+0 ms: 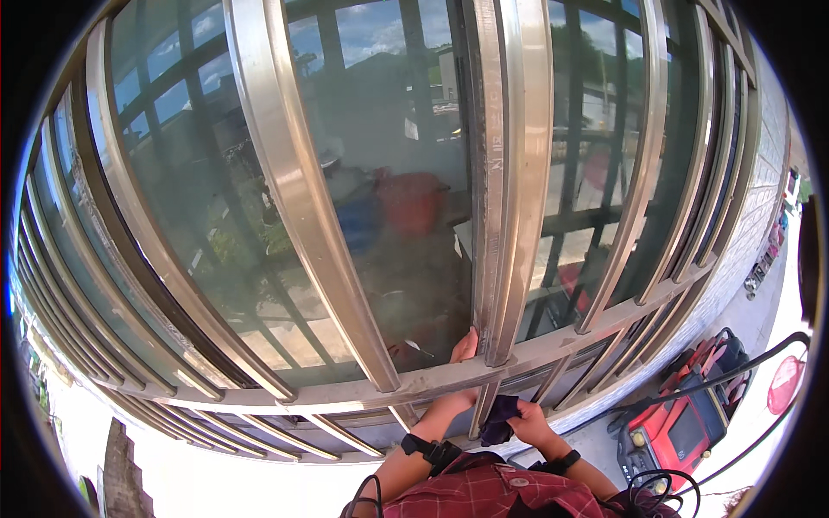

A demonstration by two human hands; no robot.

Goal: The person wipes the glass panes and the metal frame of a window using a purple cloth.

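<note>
My left hand (pixel 465 347) reaches through the metal window bars, its wrist passing behind the horizontal rail (pixel 423 386). Its visible fingers point up and lie against the lower edge of the dark window frame (pixel 485 259), beside the glass pane (pixel 389 285); part of the hand is hidden by the rail and frame. In front of the bars, my right hand (pixel 529 423) is closed on a dark purple cloth (pixel 498 421), which hangs bunched next to a lower bar.
Thick upright bars (pixel 302 190) stand close in front across the window. At the lower right a red toy car (pixel 678 423) stands on the ground, near a black cable (pixel 734 380) and a pink round thing (pixel 786 384). A stone post (pixel 121 470) is at the lower left.
</note>
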